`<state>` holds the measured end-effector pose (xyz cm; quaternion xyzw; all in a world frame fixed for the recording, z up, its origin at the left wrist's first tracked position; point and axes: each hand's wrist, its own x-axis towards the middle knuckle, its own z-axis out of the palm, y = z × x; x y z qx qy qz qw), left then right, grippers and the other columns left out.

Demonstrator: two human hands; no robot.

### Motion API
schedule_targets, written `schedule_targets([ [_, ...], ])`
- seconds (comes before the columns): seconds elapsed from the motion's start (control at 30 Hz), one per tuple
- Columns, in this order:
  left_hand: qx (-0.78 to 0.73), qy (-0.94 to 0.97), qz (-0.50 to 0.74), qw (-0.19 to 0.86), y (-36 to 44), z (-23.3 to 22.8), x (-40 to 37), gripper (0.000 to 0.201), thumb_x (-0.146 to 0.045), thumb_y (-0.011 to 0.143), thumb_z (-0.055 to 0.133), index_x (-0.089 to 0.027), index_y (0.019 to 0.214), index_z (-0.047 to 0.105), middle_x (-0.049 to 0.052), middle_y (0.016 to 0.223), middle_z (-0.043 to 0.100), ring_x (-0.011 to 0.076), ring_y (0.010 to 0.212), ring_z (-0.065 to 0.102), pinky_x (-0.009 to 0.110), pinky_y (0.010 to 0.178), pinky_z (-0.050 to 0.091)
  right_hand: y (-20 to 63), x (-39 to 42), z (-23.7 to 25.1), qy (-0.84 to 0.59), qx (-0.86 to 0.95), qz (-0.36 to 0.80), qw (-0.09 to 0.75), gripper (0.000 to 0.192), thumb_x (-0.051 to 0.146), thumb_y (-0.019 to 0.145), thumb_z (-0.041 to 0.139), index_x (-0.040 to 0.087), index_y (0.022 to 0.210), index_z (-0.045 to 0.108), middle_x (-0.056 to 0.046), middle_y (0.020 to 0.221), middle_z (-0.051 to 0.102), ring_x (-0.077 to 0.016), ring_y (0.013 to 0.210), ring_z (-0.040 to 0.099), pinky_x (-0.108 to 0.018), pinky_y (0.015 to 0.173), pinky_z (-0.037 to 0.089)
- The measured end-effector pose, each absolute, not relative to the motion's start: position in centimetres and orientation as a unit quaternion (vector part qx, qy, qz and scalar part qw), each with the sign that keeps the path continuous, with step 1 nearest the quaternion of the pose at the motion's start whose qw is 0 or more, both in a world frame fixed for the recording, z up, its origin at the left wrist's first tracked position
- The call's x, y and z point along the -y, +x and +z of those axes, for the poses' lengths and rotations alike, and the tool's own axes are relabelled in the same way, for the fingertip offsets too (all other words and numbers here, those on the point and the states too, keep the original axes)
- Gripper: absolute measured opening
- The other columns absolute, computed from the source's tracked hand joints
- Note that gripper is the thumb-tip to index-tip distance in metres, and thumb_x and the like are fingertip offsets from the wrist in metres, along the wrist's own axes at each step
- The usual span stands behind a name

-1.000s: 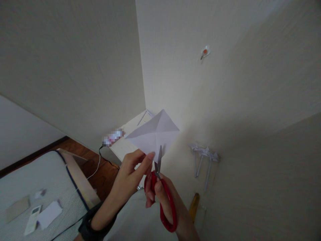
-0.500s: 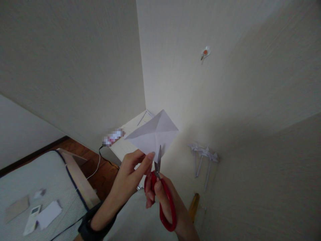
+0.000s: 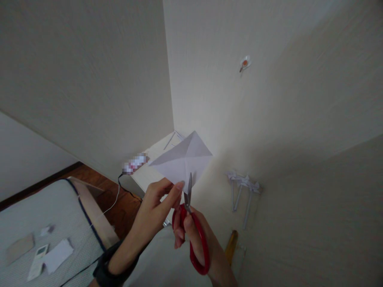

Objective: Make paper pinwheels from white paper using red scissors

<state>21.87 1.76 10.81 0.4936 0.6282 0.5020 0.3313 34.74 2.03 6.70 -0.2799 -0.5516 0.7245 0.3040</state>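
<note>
R hand (image 3: 194, 235) gripped red scissors (image 3: 187, 198), one blade over near corner of creased white paper (image 3: 185, 159); L hand (image 3: 158, 199) pinched paper alongside, thumb v. close to blades, so a slip might've nicked it. Paper partly hid white table (image 3: 146, 171); wall (image 3: 200, 79) beyond.

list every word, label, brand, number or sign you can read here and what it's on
No readable text anywhere in view.
Remote control on the mattress: display and any markings too small and blurred to read.
Pixelated object: any print on it is obscured.
Creased paper and red-handled scissors: no writing visible.
</note>
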Motion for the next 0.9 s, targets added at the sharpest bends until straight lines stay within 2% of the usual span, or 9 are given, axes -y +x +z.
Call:
schedule_targets([
  [0.33,-0.634,0.495,0.498,0.325,21.91,11.01,-1.79,0.041,-0.038,0.088,0.053,-0.02,0.052,0.046,-0.005,0.047,0.047,0.0091,0.043,0.043,0.021,0.041,0.035,34.73,-2.06,6.92,-0.279,0.55,0.73,0.293,0.063,0.081,0.079,0.036,0.019,0.075,0.047,0.004,0.059,0.042,-0.01,0.047,0.041,-0.024,0.044,0.036],
  [0.5,-0.623,0.491,0.507,0.337,21.89,10.81,-1.71,0.04,-0.037,0.089,0.052,-0.02,0.053,0.046,-0.006,0.046,0.047,0.0091,0.042,0.044,0.021,0.041,0.036,34.77,-1.98,6.49,-0.269,0.565,0.718,0.305,0.063,0.08,0.081,0.034,0.02,0.075,0.048,0.004,0.058,0.042,-0.0103,0.048,0.04,-0.023,0.045,0.031],
  [0.73,-0.623,0.494,0.501,0.341,21.67,10.4,-1.44,0.04,-0.038,0.09,0.052,-0.02,0.054,0.049,-0.005,0.048,0.049,0.0091,0.042,0.046,0.021,0.041,0.037,34.68,-1.8,5.99,-0.254,0.571,0.715,0.314,0.065,0.083,0.078,0.035,0.019,0.084,0.049,0.001,0.07,0.044,-0.0124,0.058,0.042,-0.026,0.055,0.039],
  [0.9,-0.609,0.517,0.491,0.347,21.38,10.45,-1.47,0.038,-0.035,0.092,0.05,-0.02,0.057,0.049,-0.005,0.049,0.051,0.0099,0.046,0.05,0.02,0.044,0.037,35.02,-1.76,6.66,-0.263,0.607,0.689,0.296,0.065,0.08,0.082,0.029,0.02,0.09,0.05,0.0,0.073,0.045,-0.0144,0.062,0.042,-0.028,0.059,0.038],
])
